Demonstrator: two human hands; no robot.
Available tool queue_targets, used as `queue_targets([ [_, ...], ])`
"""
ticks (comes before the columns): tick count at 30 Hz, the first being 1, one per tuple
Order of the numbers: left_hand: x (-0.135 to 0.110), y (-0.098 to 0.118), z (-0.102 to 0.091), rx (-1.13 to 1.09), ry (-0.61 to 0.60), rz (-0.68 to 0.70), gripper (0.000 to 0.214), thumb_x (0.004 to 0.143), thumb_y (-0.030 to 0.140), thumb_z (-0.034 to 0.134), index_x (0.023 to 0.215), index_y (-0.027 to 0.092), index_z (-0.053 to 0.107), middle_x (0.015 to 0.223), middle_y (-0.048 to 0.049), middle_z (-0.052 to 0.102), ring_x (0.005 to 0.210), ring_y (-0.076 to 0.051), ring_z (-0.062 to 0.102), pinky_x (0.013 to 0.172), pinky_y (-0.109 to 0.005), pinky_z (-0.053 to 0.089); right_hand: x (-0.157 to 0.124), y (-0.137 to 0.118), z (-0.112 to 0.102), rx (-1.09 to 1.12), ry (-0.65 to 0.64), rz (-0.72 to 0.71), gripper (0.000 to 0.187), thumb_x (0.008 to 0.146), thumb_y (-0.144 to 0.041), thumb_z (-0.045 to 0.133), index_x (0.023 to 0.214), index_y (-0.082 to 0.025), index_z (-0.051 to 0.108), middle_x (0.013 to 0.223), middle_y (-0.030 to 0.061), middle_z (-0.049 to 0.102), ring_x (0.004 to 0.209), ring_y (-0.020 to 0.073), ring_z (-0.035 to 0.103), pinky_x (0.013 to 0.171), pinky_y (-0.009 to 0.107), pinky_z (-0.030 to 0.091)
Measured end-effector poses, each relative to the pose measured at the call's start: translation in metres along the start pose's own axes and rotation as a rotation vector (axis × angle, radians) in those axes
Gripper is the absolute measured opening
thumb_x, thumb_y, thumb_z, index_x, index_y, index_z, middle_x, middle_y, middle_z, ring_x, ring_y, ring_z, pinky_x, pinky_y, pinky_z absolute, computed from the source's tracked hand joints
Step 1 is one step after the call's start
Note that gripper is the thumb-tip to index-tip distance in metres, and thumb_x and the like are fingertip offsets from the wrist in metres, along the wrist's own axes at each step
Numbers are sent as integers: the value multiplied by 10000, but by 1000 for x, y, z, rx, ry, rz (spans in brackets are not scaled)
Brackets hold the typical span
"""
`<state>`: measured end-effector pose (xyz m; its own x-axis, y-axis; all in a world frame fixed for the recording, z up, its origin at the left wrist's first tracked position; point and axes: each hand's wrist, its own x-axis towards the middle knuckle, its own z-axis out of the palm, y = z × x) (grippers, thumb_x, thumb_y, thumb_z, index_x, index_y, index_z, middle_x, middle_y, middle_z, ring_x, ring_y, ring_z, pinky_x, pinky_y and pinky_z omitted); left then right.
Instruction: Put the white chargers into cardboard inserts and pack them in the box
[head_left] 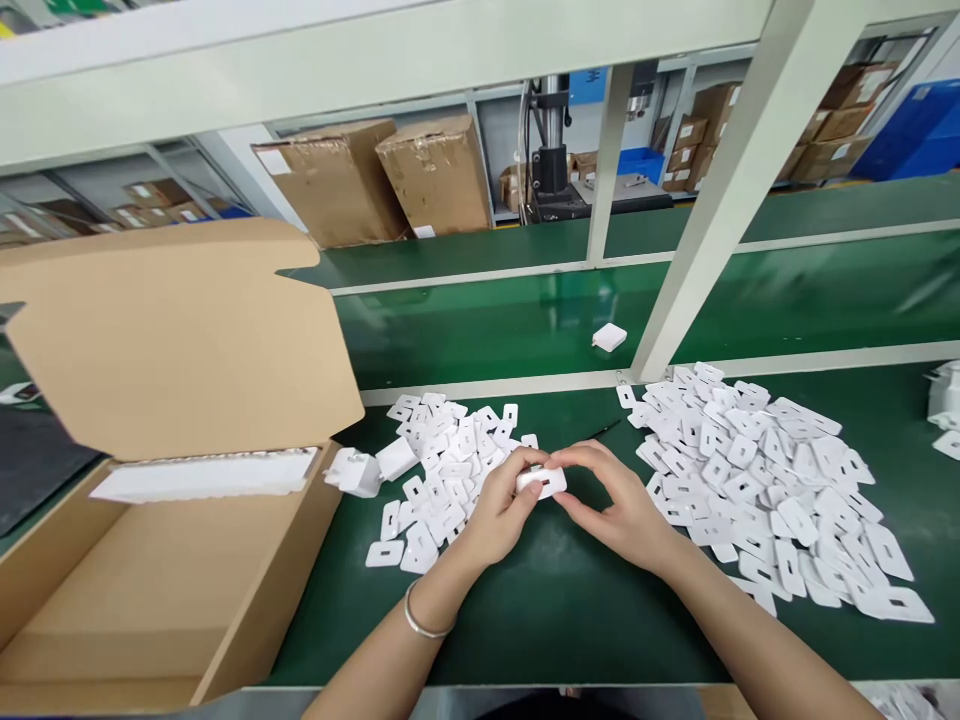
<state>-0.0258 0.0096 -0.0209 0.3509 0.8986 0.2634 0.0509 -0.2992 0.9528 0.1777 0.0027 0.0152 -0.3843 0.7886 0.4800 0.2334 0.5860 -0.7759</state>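
A small white plastic cover [551, 482] with a dark slot is held between both hands over the green bench. My left hand [504, 502] pinches its left end with thumb and fingers. On its right end, the thumb and fingertips of my right hand [611, 497] close from above and below. Close by on the left lies a pile of similar white slotted covers [457, 450]. A larger pile of white covers [750, 480] spreads to the right of my right hand. Two white charger bodies [354, 472] sit between the left pile and the cardboard box.
An open cardboard box [255, 590] with a white strip [210, 475] inside stands at the left. A thin black tool [604, 429] lies behind my hands. A white charger [610, 337] rests on the green conveyor [480, 335]. A slanted metal post [735, 200] rises at the back right.
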Motion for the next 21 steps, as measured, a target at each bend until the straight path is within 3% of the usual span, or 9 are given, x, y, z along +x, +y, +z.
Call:
queue_targets([
  [3,-1,0,4,-17,16,110,349,1089,508,460,1253,236,607,1196,-93,651,1134,-267,626,973,-402,491,-2,4,4,78,61,113,401,984,-312,704,1359,-311,562,1298,73,642,1157,245,625,1009,423,537],
  [5,-2,-1,7,36,45,198,343,1094,499,447,1272,252,606,1278,-107,592,1231,-278,575,1048,-431,470,-5,9,8,160,76,243,398,1010,-454,659,1350,-276,554,1235,86,625,1066,236,628,948,411,550],
  [9,-6,-2,10,179,87,266,353,1098,508,417,1312,279,581,1303,-109,483,1272,-279,502,1109,-474,440,-9,13,18,304,-90,420,401,1080,-591,458,1241,-248,589,1024,46,645,901,204,614,797,357,536],
  [12,-8,-3,9,219,105,271,362,1095,524,404,1342,291,529,1282,-106,438,1256,-279,481,1082,-476,454,-8,10,23,400,-93,425,383,1062,-603,506,1186,-255,609,1071,39,657,924,194,629,815,339,544],
  [16,-8,-6,8,241,121,218,370,1092,518,421,1386,297,461,1314,-113,418,1283,-285,466,1089,-469,442,-7,9,23,431,8,399,371,1020,-598,588,1147,-250,599,1073,43,669,971,210,660,873,350,558],
  [21,-4,-8,5,196,12,190,453,1108,532,365,1458,290,519,1233,-107,570,1113,-264,559,989,-419,474,-8,15,23,386,93,395,387,1011,-612,590,1151,-251,592,1055,52,673,946,213,669,862,355,569],
])
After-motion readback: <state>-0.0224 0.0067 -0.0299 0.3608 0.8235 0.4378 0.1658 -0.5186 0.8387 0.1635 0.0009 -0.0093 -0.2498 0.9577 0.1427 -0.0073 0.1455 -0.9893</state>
